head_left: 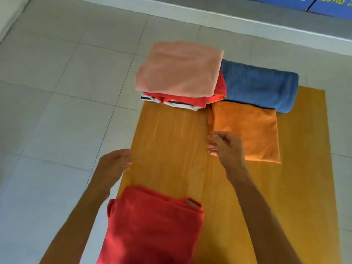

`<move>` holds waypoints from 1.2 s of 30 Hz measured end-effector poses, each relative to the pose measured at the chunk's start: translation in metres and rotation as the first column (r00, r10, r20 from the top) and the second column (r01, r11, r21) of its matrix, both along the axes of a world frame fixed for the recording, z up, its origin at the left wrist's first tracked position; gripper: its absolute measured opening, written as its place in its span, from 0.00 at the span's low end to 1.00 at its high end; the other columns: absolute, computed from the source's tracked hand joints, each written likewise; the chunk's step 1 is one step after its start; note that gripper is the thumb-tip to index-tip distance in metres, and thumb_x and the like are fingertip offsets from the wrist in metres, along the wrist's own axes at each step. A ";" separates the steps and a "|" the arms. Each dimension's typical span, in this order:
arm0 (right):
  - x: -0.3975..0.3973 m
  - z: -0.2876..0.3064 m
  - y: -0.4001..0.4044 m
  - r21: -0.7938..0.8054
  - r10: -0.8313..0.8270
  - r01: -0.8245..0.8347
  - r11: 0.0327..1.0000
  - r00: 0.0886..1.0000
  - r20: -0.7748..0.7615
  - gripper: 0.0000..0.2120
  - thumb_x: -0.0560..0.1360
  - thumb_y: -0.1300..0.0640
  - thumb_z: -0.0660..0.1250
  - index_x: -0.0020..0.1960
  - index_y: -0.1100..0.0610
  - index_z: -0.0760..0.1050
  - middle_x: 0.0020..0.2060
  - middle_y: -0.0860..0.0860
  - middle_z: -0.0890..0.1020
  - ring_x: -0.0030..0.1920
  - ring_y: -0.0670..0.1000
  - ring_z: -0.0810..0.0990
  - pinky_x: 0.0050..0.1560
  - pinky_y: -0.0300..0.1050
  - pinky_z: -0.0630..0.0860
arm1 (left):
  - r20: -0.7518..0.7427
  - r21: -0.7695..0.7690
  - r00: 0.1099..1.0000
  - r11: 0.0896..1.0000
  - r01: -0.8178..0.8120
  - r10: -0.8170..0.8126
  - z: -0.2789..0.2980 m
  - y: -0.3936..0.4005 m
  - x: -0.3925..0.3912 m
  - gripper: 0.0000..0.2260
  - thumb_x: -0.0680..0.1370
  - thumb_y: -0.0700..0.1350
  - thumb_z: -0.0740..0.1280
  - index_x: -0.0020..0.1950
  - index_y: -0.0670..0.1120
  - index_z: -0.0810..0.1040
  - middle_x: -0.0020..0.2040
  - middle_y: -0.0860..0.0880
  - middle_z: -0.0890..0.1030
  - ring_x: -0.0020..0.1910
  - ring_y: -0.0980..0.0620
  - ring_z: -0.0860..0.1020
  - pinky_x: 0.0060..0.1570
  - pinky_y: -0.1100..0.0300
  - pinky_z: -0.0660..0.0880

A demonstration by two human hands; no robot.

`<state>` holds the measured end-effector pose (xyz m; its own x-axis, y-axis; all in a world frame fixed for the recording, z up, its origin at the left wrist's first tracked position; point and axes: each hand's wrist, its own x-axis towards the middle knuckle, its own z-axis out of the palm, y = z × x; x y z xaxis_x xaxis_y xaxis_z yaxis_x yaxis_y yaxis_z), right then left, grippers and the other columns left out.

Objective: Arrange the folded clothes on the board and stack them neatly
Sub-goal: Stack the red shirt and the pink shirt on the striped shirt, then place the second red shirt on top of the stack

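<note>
Head view: five folded clothes (179,69), two hands (226,147).

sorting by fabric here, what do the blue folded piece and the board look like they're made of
The blue folded piece looks like thick terry or fleece: matte, fuzzy surface and a bulky, rounded fold. The board looks like wood or wood-look laminate: orange-brown, lengthwise grain streaks, slight sheen. Which one, the picture leaves open.
</note>
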<state>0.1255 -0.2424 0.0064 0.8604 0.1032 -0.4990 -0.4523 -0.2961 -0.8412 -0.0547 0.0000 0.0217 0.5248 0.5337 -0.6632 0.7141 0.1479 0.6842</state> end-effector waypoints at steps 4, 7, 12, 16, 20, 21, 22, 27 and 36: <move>-0.071 -0.013 -0.031 -0.118 0.094 -0.100 0.988 0.994 -0.050 0.05 0.80 0.63 0.65 0.48 0.57 0.79 0.42 0.55 0.84 0.37 0.49 0.81 0.34 0.41 0.78 | -0.004 0.021 0.999 0.998 0.051 -0.051 0.001 -0.041 -0.039 0.05 0.72 0.52 0.70 0.44 0.54 0.83 0.43 0.52 0.85 0.46 0.51 0.83 0.55 0.53 0.77; -0.116 -0.025 -0.055 -0.247 0.175 -0.185 0.951 0.983 -0.063 0.05 0.78 0.54 0.67 0.45 0.52 0.81 0.40 0.50 0.86 0.41 0.53 0.85 0.44 0.55 0.82 | -0.053 0.241 0.993 0.964 0.115 -0.106 0.007 -0.059 -0.059 0.05 0.76 0.52 0.67 0.50 0.57 0.80 0.49 0.57 0.81 0.49 0.55 0.79 0.53 0.55 0.73; -0.158 -0.026 -0.077 -0.350 0.312 -0.322 0.880 0.946 -0.087 0.08 0.78 0.46 0.66 0.48 0.49 0.80 0.42 0.47 0.85 0.45 0.50 0.85 0.51 0.59 0.81 | -0.193 0.313 0.981 0.945 0.098 -0.038 0.006 -0.067 -0.090 0.20 0.76 0.54 0.67 0.65 0.48 0.75 0.59 0.50 0.77 0.61 0.47 0.75 0.58 0.53 0.71; -0.172 -0.022 -0.083 -0.398 0.351 -0.393 0.829 0.920 -0.175 0.20 0.75 0.34 0.64 0.48 0.50 0.78 0.40 0.47 0.86 0.42 0.49 0.86 0.49 0.57 0.83 | -0.259 0.249 0.962 0.957 0.152 -0.085 -0.007 -0.077 -0.111 0.23 0.74 0.57 0.68 0.63 0.43 0.75 0.56 0.49 0.79 0.56 0.45 0.78 0.49 0.55 0.72; -0.185 -0.019 -0.081 -0.291 0.368 -0.489 0.822 0.847 -0.384 0.24 0.73 0.33 0.68 0.51 0.55 0.78 0.41 0.51 0.87 0.38 0.50 0.88 0.42 0.54 0.86 | -0.223 0.255 0.974 0.963 0.082 -0.024 -0.013 -0.093 -0.117 0.33 0.70 0.61 0.69 0.69 0.44 0.72 0.62 0.45 0.77 0.62 0.43 0.76 0.61 0.48 0.73; -0.189 -0.020 -0.079 -0.252 0.364 -0.482 0.839 0.842 -0.397 0.23 0.73 0.36 0.69 0.52 0.55 0.77 0.44 0.51 0.86 0.40 0.51 0.87 0.43 0.54 0.86 | -0.232 0.259 0.973 0.963 0.074 -0.013 -0.015 -0.097 -0.116 0.33 0.70 0.61 0.69 0.69 0.44 0.71 0.63 0.44 0.77 0.62 0.43 0.76 0.62 0.49 0.73; -0.194 -0.021 -0.077 -0.229 0.367 -0.474 0.850 0.845 -0.389 0.21 0.73 0.37 0.70 0.54 0.54 0.77 0.47 0.50 0.86 0.43 0.51 0.87 0.45 0.53 0.86 | -0.245 0.261 0.969 0.961 0.088 -0.022 -0.016 -0.101 -0.114 0.32 0.71 0.61 0.70 0.68 0.43 0.72 0.62 0.45 0.78 0.62 0.43 0.76 0.61 0.49 0.72; -0.203 -0.033 -0.079 -0.176 0.251 -0.327 0.928 0.902 -0.350 0.18 0.74 0.44 0.72 0.59 0.54 0.81 0.50 0.48 0.86 0.49 0.48 0.86 0.54 0.53 0.83 | -0.208 0.142 0.973 0.982 0.127 -0.096 -0.018 -0.096 -0.110 0.22 0.70 0.60 0.72 0.57 0.47 0.81 0.51 0.53 0.81 0.50 0.52 0.78 0.48 0.58 0.71; -0.204 -0.037 -0.081 -0.115 0.137 -0.169 0.979 0.960 -0.245 0.18 0.75 0.41 0.69 0.61 0.49 0.80 0.52 0.45 0.85 0.52 0.47 0.85 0.54 0.51 0.83 | -0.236 0.262 0.960 0.942 0.211 -0.150 -0.024 -0.109 -0.125 0.39 0.68 0.66 0.70 0.75 0.51 0.64 0.70 0.45 0.67 0.70 0.41 0.67 0.67 0.44 0.68</move>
<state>-0.0785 -0.3230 -0.0310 0.6968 0.1433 -0.7028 -0.5723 -0.4796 -0.6652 -0.1798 -0.1089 -0.0022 0.4955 0.6235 -0.6048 0.8420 -0.1736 0.5108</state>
